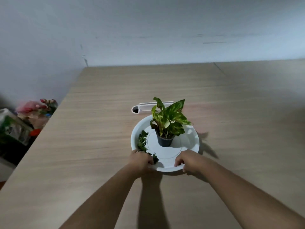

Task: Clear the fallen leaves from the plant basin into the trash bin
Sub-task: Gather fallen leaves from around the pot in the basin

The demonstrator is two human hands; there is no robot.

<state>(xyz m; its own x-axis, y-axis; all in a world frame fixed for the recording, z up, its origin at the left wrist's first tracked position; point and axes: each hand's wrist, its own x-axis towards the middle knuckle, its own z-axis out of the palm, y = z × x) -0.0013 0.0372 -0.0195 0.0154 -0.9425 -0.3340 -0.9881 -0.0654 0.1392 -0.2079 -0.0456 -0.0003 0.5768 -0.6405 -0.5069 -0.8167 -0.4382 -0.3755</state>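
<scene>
A round white plant basin [189, 144] sits on the wooden table, near its middle. In it stands a small black pot [165, 140] holding a green and yellow plant [170, 119]. Fallen dark green leaves [142, 141] lie along the basin's left inner edge. My left hand [142, 161] grips the basin's near-left rim, with its fingers touching the nearest leaves. My right hand [189, 161] grips the near-right rim. No trash bin is in view.
A white oblong holder [145, 107] with a round hole lies just behind the basin. The table [92, 129] ends at a left edge, beyond which bags and colourful clutter [24, 119] sit on the floor. A pale wall rises behind.
</scene>
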